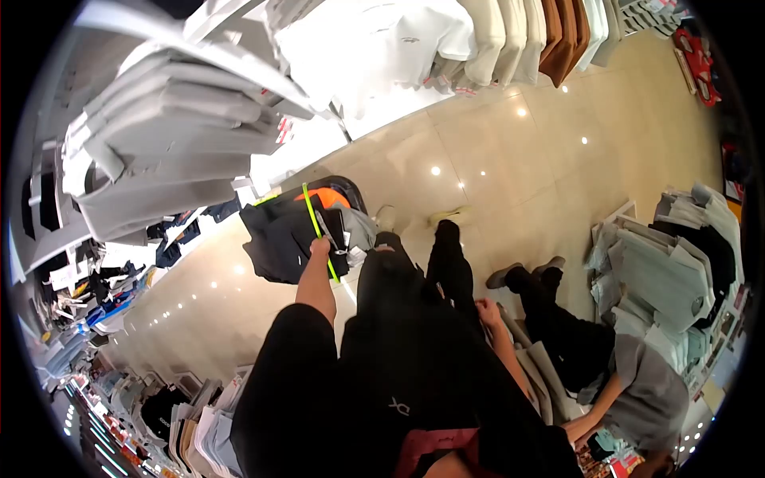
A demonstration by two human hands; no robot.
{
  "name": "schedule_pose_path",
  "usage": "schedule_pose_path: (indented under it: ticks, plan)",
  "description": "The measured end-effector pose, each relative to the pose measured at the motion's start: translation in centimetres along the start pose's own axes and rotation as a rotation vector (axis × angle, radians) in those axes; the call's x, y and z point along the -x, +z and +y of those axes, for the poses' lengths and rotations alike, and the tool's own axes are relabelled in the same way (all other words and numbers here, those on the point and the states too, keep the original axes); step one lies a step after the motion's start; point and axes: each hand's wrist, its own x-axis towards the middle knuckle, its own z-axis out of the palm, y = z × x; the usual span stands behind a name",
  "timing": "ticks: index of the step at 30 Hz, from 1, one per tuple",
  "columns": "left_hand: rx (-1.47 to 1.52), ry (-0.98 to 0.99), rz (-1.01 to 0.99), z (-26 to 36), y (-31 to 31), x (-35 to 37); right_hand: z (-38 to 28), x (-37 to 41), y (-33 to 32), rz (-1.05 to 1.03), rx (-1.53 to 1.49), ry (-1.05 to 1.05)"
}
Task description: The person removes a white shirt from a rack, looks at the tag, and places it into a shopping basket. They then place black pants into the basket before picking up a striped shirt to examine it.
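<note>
head view: your left hand [319, 248] is closed round the yellow handle [311, 211] of the clothes basket [355, 191], centre frame. your right hand [488, 309] touches grey garments [530, 362], its grip unclear. you're carrying, so keep the basket level.

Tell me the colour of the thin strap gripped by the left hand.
Bright yellow-green; the thin strap shows best in the head view.

Blk short-sleeve top [287, 382], blk trousers [390, 279]
</note>
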Motion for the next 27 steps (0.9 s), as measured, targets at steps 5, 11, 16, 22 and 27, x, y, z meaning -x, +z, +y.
schedule_pose_path:
  ticks: [5,11,16,22,27]
  plan:
    - [-0.147,0.176,-0.086,2.0,3.2,2.0,2.9,-5.4,-10.9,0.042,0.177,-0.024]
    - [0.072,0.009,-0.008,9.1,13.3,8.2,1.0,-11.9,-31.9,0.164,-0.113,0.056]
    - [0.165,0.001,0.039,15.1,19.6,12.1,-2.5,-14.3,-38.3,0.148,-0.006,-0.002]
    - [0.243,0.009,0.013,20.8,27.7,19.9,-2.5,-17.9,-42.3,-0.049,0.214,-0.067]
    - [0.312,-0.018,-0.012,26.0,34.7,25.5,-0.7,-23.6,-51.8,-0.096,0.306,-0.182]
